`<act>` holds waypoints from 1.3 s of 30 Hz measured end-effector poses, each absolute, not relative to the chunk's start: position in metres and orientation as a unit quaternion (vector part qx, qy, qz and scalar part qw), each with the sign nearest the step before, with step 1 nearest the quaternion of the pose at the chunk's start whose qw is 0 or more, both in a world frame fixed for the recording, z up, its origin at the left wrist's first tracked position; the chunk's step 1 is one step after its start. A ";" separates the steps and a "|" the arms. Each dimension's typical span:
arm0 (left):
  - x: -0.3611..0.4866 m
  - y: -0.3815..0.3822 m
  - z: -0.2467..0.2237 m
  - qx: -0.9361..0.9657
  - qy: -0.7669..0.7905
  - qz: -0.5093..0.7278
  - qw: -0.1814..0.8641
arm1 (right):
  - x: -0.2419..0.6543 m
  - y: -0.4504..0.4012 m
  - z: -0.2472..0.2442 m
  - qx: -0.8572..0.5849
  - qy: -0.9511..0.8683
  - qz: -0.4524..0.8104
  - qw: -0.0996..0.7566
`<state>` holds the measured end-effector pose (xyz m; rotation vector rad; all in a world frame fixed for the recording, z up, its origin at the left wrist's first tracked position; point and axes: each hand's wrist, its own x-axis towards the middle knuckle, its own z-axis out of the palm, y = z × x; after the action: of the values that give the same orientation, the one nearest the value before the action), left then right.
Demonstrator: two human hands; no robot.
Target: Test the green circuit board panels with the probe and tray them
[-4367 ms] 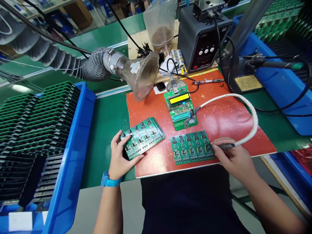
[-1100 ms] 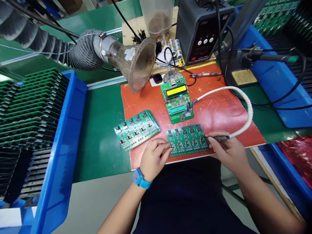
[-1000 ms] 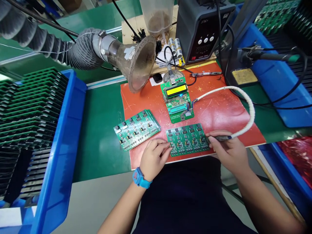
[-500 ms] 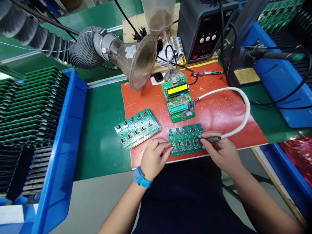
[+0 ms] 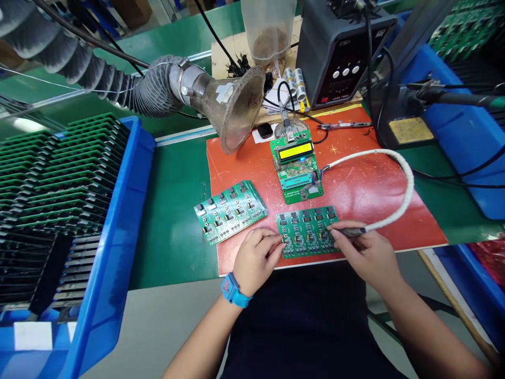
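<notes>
A green circuit board panel with a row of small digit displays lies on the red mat near its front edge. My left hand pinches the panel's left edge between thumb and fingers. In my right hand is a dark-tipped probe on a white sleeved cable; its tip is over the panel's right end, and whether it touches cannot be made out. The cable runs to a green programmer board with a lit yellow screen. Left of the panel sits a stack of similar boards.
A blue bin full of upright boards stands at left. A fume extractor funnel hangs over the red mat. Behind are a soldering station and a plastic cup. Another blue bin is at right.
The camera view has shifted slightly, so everything sits a little further right and lower. Both hands keep their grips, and the probe stays at the panel's right end.
</notes>
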<state>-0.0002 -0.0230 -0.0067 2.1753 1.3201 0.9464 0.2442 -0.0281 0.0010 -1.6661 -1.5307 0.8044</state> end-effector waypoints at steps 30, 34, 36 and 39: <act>0.040 -0.012 0.003 0.839 0.444 0.291 0.118 | 0.243 -0.028 0.000 -0.640 -0.586 0.327 0.374; 0.044 -0.009 -0.003 0.841 0.443 0.290 0.113 | 0.243 -0.028 -0.002 -0.634 -0.584 0.336 0.379; 0.043 -0.008 -0.003 0.844 0.440 0.286 0.113 | 0.243 -0.028 -0.002 -0.636 -0.583 0.333 0.381; 0.041 -0.008 -0.001 0.846 0.434 0.289 0.106 | 0.243 -0.029 -0.002 -0.639 -0.584 0.329 0.378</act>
<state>0.0410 -0.0083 -0.0012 2.4925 1.2794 0.8517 0.2431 -0.0286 -0.0016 -1.6337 -1.4921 0.8401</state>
